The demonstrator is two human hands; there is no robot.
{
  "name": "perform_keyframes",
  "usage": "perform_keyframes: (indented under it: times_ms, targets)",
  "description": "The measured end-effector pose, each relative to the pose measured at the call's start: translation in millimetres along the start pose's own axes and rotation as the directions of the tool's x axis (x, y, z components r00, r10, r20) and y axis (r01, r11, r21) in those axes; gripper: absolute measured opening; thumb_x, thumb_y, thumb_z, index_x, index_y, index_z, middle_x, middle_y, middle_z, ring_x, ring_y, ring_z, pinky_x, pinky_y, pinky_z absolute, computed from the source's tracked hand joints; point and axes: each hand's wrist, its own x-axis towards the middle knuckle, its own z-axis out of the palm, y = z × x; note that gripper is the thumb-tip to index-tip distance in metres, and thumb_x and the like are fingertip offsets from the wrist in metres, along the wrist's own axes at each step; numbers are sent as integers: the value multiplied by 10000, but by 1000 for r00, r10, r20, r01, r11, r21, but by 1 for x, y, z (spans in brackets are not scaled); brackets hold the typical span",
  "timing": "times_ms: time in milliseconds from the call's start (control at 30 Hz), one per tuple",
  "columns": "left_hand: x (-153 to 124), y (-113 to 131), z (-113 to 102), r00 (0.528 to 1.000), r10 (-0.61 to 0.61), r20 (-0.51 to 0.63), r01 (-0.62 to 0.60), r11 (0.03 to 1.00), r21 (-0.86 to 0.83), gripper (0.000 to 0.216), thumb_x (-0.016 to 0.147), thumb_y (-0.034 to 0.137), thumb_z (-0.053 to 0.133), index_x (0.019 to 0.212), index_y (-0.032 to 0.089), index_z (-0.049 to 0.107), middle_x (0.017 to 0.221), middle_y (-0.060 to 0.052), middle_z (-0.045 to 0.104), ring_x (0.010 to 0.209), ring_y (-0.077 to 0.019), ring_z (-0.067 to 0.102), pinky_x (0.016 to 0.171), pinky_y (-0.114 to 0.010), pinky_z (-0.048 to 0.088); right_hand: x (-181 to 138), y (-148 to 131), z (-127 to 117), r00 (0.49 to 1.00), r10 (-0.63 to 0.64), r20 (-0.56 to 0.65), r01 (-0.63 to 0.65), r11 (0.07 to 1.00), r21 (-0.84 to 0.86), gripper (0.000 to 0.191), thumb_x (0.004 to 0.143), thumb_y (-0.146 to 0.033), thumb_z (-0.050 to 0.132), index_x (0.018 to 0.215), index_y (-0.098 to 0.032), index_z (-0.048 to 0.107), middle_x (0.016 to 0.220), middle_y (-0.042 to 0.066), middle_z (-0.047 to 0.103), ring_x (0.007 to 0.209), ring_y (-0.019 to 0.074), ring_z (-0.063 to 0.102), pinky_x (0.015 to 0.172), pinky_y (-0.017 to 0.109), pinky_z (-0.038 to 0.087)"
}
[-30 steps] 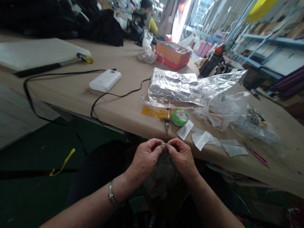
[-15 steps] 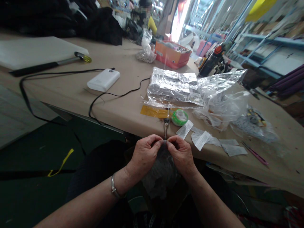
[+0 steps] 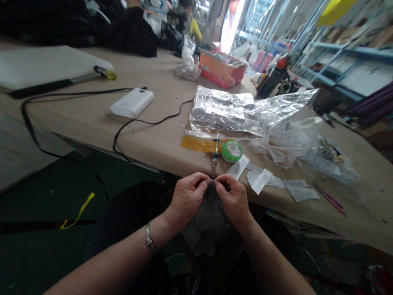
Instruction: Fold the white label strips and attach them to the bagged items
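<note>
Thumb and fingers of my left hand (image 3: 189, 196) are pinched together at the table's front edge. Close beside it, my right hand (image 3: 232, 197) makes the same pinch, the fingertips almost meeting. What they grip is small and mostly covered by the fingers. A soldering iron (image 3: 215, 157) lies on the table with its metal tip pointing at the fingertips, at or very near them. Crumpled greyish see-through plastic (image 3: 208, 229) sits below, between my wrists; whether it joins the pinched piece I cannot tell. A green round tin (image 3: 231, 152) stands just beyond my right hand.
Printed white labels (image 3: 260, 180) and pink-handled tweezers (image 3: 330, 198) lie right. Behind are amber film (image 3: 198, 144), silvery plastic packaging (image 3: 221, 108), clear bags (image 3: 285, 135) and an orange box (image 3: 222, 69). Left are a white power bank (image 3: 132, 102), black cable (image 3: 153, 123) and hammer (image 3: 61, 84).
Both hands keep their pinch near the iron's tip and have shifted only very slightly. The whole view has moved a little; the things on the table stay in place.
</note>
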Motion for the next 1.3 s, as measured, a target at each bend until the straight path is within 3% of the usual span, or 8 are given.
perform_keyframes:
  times_ms: [367, 500, 600, 700, 867, 1000, 1133, 1300]
  targets:
    - [-4, 6, -3, 1000, -16, 24, 16, 1000, -23, 170, 781, 289, 549, 719, 171, 654, 658, 9, 638, 630, -119, 556, 600, -193, 430, -6, -2, -5, 998, 50, 39, -52, 998, 43, 127, 788, -299, 584, 815, -181, 622, 660, -19, 599, 603, 118, 536, 575, 222, 427]
    - [-15, 1, -10, 996, -67, 51, 69, 997, -45, 166, 779, 300, 563, 732, 185, 673, 671, 4, 661, 633, -130, 577, 595, -199, 445, -13, -16, -26, 993, -66, 101, 81, 987, -142, 92, 813, -282, 585, 839, -202, 620, 680, -15, 622, 594, 120, 565, 582, 222, 438]
    - [-18, -11, -15, 994, -88, 59, 90, 995, -41, 165, 765, 307, 590, 751, 199, 713, 747, -17, 705, 718, -162, 630, 664, -217, 473, 0, -26, -47, 960, -267, 84, 278, 883, -378, 132, 854, -254, 525, 756, -211, 601, 664, -2, 595, 608, 130, 554, 599, 238, 435]
    - [-15, -25, -19, 997, -63, 45, 64, 997, -31, 181, 753, 304, 607, 855, 231, 738, 868, -26, 730, 817, -189, 655, 749, -246, 488, 29, -30, -59, 894, -442, 77, 394, 690, -608, 146, 860, -241, 502, 927, -213, 628, 900, 58, 638, 863, 195, 573, 784, 308, 455]
    - [-11, -33, -24, 999, -45, 13, 44, 998, 44, 169, 744, 302, 600, 806, 245, 746, 858, -28, 738, 813, -207, 663, 777, -277, 496, 65, -20, -58, 895, -416, 159, 361, 467, -807, 290, 849, -287, 535, 1121, -204, 592, 1263, 102, 539, 1228, 320, 384, 1005, 491, 313]
    - [-14, -28, -23, 998, -63, -14, 64, 993, 95, 141, 719, 293, 609, 747, 236, 735, 800, -22, 738, 769, -210, 662, 755, -283, 493, 60, -10, -65, 876, -472, 98, 384, 562, -733, 246, 870, -265, 500, 1085, -175, 580, 1203, 114, 562, 1187, 272, 433, 985, 433, 360]
    - [-18, -28, -16, 995, -93, 45, 89, 992, 94, 157, 745, 298, 583, 760, 227, 722, 780, -15, 732, 759, -201, 657, 720, -260, 480, 36, -1, -77, 847, -531, -10, 404, 656, -637, 147, 870, -297, 516, 795, -206, 604, 902, 64, 632, 991, 215, 542, 895, 365, 428]
    - [-27, -33, -1, 984, -116, 136, 111, 993, 46, 163, 760, 294, 571, 757, 222, 717, 761, -11, 722, 755, -187, 646, 703, -241, 465, 6, 17, -70, 874, -457, 165, 411, 513, -754, 274, 847, -264, 550, 1109, -195, 596, 1194, 70, 611, 1207, 274, 434, 1050, 465, 273]
